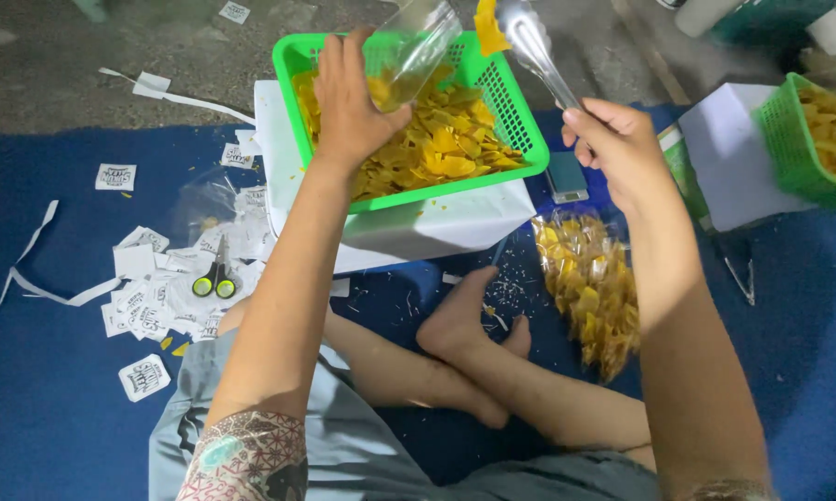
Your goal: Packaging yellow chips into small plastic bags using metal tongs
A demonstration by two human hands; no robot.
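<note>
Left hand (348, 102) fingers grip clear bag (416, 51); right hand (617, 148) clasps metal tongs (534, 46) over green basket (520, 116)

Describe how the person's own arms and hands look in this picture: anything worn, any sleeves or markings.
Both hands are bare: the left hand and the right hand show no gloves, and no rings or watch can be seen. Both forearms are uncovered, with no sleeves. The left upper arm carries a patterned tattoo of geometric, flower-like shapes in red, teal and dark tones. A similar patterned edge shows at the right arm's lower end.
</note>
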